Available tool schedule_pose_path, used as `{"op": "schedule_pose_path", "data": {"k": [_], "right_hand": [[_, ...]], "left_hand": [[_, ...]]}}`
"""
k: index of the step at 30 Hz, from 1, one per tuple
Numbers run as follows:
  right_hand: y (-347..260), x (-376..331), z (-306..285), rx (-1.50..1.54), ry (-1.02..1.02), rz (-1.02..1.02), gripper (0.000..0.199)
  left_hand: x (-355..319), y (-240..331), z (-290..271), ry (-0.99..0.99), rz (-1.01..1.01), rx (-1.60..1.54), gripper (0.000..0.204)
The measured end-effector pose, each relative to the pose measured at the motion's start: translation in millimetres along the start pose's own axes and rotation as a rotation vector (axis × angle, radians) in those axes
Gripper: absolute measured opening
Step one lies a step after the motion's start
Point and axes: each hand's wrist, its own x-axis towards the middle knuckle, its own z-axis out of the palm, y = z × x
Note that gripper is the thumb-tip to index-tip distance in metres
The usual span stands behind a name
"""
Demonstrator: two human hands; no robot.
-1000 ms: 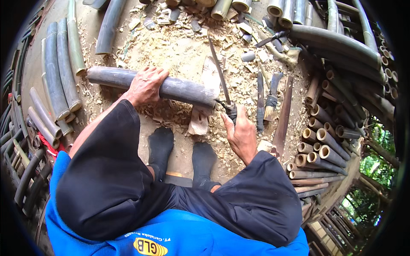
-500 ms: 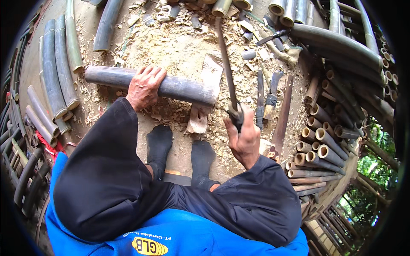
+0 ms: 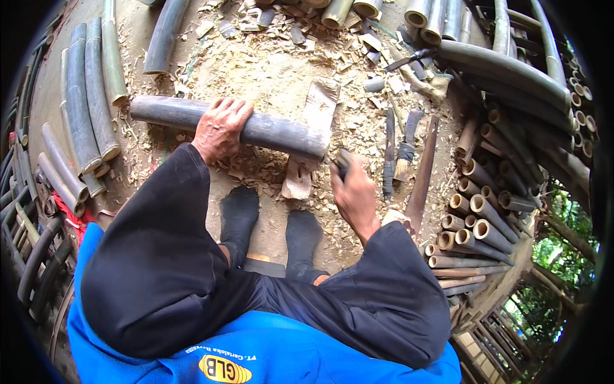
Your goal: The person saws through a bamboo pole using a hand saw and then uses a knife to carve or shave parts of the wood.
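Note:
A dark bamboo length (image 3: 281, 133) lies crosswise in front of me, its right end resting on a pale wooden block (image 3: 322, 102). My left hand (image 3: 222, 128) is closed over the middle of the bamboo from above. Just beyond the bamboo's right end, my right hand (image 3: 358, 198) is closed round the black handle (image 3: 343, 164) of a long narrow-bladed tool. The blade does not show now; whether it is inside the bamboo or merely pointed away, I cannot tell.
Right of my hand lie a long brown blade (image 3: 423, 176), a cord-wrapped tool (image 3: 407, 150) and a dark stick-like tool (image 3: 389, 150). Cut bamboo tubes (image 3: 489, 208) are stacked at right; bamboo poles (image 3: 80, 109) lie at left. Wood shavings (image 3: 256, 77) cover the ground. My socked feet (image 3: 240, 217) are below.
My right hand has shifted slightly left and tipped its handle toward the bamboo's end. The long blade, pointing away from me earlier, is out of sight. My left hand stays on the bamboo.

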Motion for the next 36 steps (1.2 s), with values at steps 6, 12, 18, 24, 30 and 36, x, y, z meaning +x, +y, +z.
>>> {"op": "schedule_pose_path", "data": {"k": [6, 12, 18, 24, 30, 36], "right_hand": [[-21.4, 7.0, -26.5, 0.095, -0.223, 0.297, 0.035], [-4.8, -9.2, -8.2, 0.082, 0.144, -0.138, 0.05], [-37.3, 16.3, -34.4, 0.038, -0.223, 0.252, 0.038], [-12.2, -6.1, -17.4, 0.199, 0.132, -0.033, 0.042], [-37.3, 20.4, -31.8, -0.039, -0.173, 0.157, 0.039], [-7.2, 0.8, -7.1, 0.073, 0.18, -0.19, 0.047]], "left_hand": [[-11.4, -4.8, 8.8, 0.035, -0.006, -0.001, 0.072], [-12.8, 5.3, 13.7, 0.154, 0.003, 0.05, 0.068], [5.7, 1.5, -19.5, -0.028, -0.05, 0.031, 0.079], [49.5, -10.4, -31.3, -0.716, -0.144, -0.135, 0.081], [6.5, -20.7, -5.6, -0.372, -0.095, -0.08, 0.068], [23.3, -10.7, -15.0, -0.372, -0.069, -0.131, 0.065]]}}
